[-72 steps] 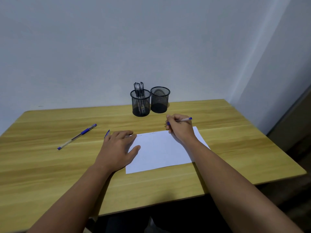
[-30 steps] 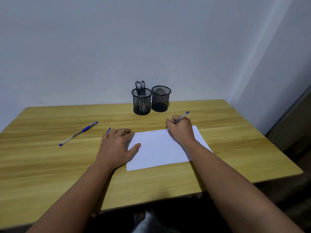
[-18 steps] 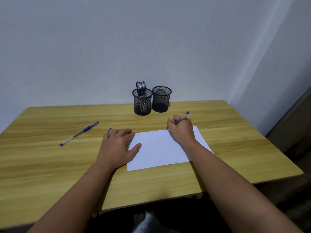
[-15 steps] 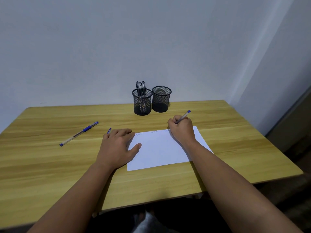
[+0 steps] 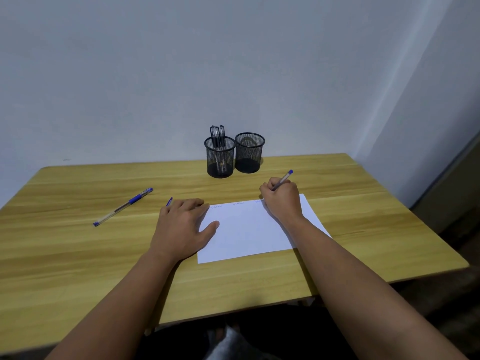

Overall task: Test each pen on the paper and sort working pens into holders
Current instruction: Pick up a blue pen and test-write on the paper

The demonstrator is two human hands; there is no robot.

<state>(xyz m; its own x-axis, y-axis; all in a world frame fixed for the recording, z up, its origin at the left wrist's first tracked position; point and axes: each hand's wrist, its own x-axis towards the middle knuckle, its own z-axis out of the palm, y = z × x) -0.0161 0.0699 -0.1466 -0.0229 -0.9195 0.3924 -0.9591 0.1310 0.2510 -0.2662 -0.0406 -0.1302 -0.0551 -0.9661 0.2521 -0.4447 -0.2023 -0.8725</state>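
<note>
A person's right hand (image 5: 281,197) grips a blue-capped pen (image 5: 283,179), its tip at the top edge of a white paper (image 5: 246,229) on a wooden bench (image 5: 78,255). The left hand (image 5: 181,227) lies flat, fingers relaxed, on the sheet's left edge. A second pen (image 5: 123,207) lies well to the left. Behind stand two mesh holders (image 5: 220,158), the left one holding pens.

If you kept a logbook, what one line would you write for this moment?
right hand: writing with blue pen on paper | left hand: flat, steadying paper | left holder: pens
</note>
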